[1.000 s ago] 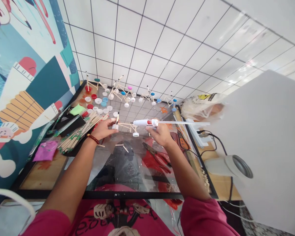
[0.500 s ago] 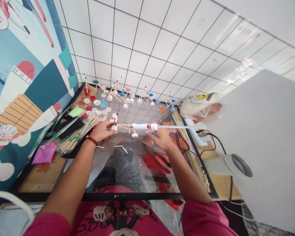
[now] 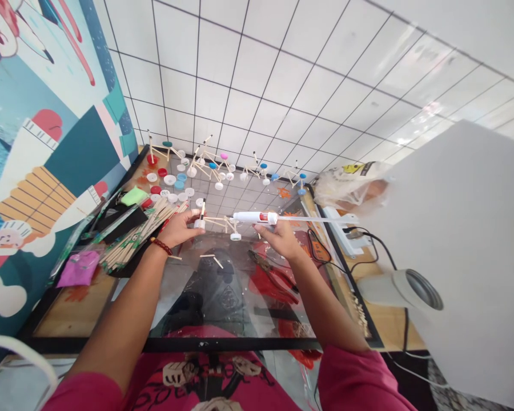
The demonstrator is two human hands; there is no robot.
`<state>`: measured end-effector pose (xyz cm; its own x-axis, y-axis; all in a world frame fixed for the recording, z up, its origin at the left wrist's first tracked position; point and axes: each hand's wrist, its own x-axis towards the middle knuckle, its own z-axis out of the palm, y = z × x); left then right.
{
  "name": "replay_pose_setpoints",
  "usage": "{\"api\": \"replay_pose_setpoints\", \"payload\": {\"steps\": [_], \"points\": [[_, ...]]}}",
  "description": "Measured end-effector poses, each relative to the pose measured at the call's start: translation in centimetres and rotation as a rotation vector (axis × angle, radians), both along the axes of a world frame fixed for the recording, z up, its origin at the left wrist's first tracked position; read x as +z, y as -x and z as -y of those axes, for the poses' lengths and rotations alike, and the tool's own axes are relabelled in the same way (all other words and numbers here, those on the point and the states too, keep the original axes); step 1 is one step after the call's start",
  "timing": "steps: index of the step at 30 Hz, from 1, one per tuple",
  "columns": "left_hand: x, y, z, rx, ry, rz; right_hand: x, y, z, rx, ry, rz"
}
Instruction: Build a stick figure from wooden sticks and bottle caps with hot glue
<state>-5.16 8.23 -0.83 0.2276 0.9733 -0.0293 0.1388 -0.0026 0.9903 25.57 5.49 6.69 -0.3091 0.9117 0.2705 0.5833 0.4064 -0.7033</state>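
Note:
My left hand (image 3: 180, 228) pinches the white bottle-cap wheel of a small model made of wooden sticks and bottle caps (image 3: 216, 220). A dark-tipped stick stands upright at that end. In my right hand (image 3: 281, 237) is a white hot glue gun (image 3: 249, 217), with a long clear glue stick (image 3: 306, 219) out of its back end. The gun's nozzle meets the model's right end, just above another white cap; whether it touches is too small to tell. Two short stick pieces (image 3: 212, 260) lie on the glass tabletop (image 3: 184, 291) below the model.
Several similar stick-and-cap models (image 3: 209, 162) and loose caps (image 3: 169, 179) line the back. Left lie a bundle of sticks (image 3: 137, 237), green (image 3: 133, 195) and pink packets (image 3: 77, 268). Red-handled pliers (image 3: 278, 277), a power strip (image 3: 346, 234), cables and a grey cup-like container (image 3: 394, 287) are right.
The glue gun has shifted very slightly right and tilted a little, still at the model's right end. My left hand keeps its hold on the model.

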Motion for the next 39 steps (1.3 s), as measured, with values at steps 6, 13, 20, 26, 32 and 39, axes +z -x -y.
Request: {"api": "replay_pose_setpoints", "payload": {"steps": [6, 13, 20, 26, 32, 39], "points": [[0.0, 0.1, -0.1, 0.000, -0.025, -0.011, 0.1, 0.2, -1.4, -0.045, 0.048, -0.180], [0.1, 0.0, 0.0, -0.007, -0.008, -0.023, 0.5, -1.8, -4.3, 0.056, 0.262, -0.264], [-0.4, 0.1, -0.4, -0.009, -0.010, -0.026, -2.1, -5.4, -12.4, -0.249, 0.202, -0.234], [-0.1, -0.1, -0.3, 0.006, 0.029, 0.010, -5.3, -4.4, -14.9, -0.239, 0.216, -0.203], [0.1, -0.1, -0.3, -0.001, 0.023, -0.024, -5.8, -4.5, -14.0, -0.285, 0.185, -0.129], [0.2, -0.1, -0.3, 0.015, 0.028, -0.033, -3.4, -4.3, -5.8, -0.593, -0.074, -0.079]]}}
